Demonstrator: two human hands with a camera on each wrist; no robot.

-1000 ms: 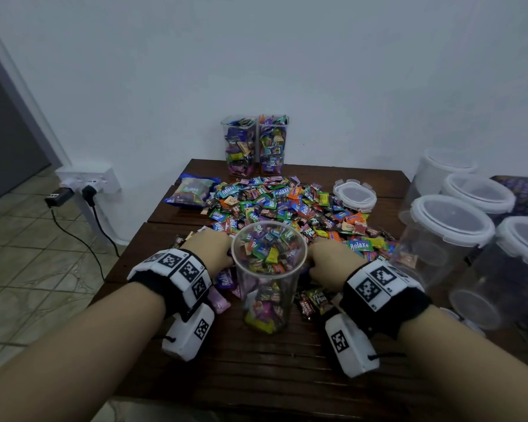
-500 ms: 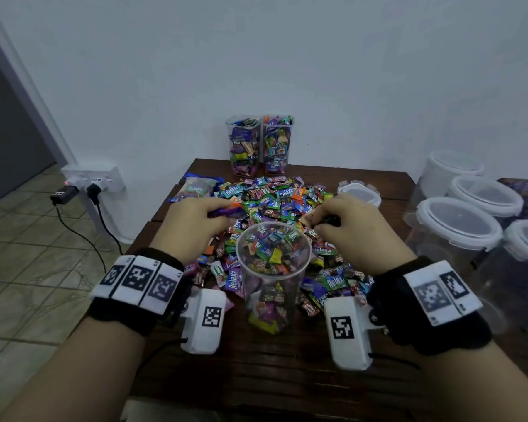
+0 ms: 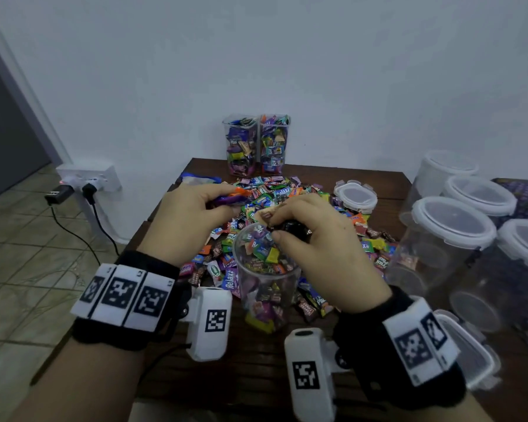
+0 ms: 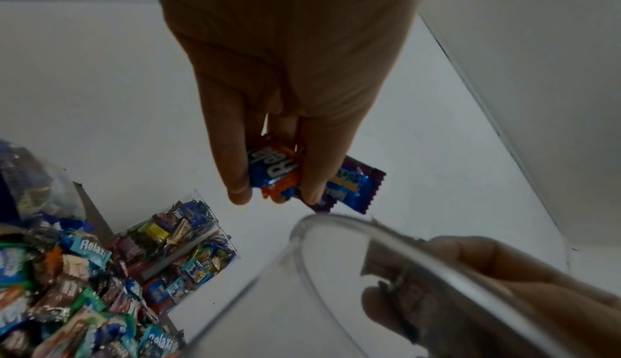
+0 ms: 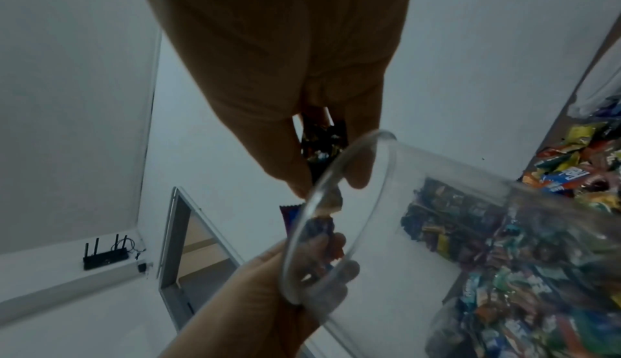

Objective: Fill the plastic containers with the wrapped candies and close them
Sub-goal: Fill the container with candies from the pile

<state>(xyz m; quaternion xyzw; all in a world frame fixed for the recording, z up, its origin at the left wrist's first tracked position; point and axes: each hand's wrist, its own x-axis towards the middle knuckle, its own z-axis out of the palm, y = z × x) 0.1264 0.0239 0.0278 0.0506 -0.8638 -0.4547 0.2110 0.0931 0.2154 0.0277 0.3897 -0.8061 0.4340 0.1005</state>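
A clear round container (image 3: 267, 287), partly filled with wrapped candies, stands upright near the front of the brown table (image 3: 250, 379). Behind it spreads a pile of loose candies (image 3: 275, 196). My left hand (image 3: 192, 217) hovers left of the container's rim and pinches a few candies (image 4: 285, 177), blue, orange and purple. My right hand (image 3: 314, 239) is over the rim (image 5: 339, 183) and grips dark-wrapped candies (image 3: 290, 228). The same dark candies (image 5: 322, 137) show between the fingers in the right wrist view.
Two square clear containers (image 3: 258, 144) full of candies stand at the back by the wall. A loose lid (image 3: 355, 196) lies right of the pile. Several empty lidded round containers (image 3: 448, 239) crowd the right side. A power strip (image 3: 87, 178) with plugs sits by the wall on the left.
Both hands rose from the table beside the container, gathered candies from the pile, and now the right hand has come back over the rim while the left stays just behind it.
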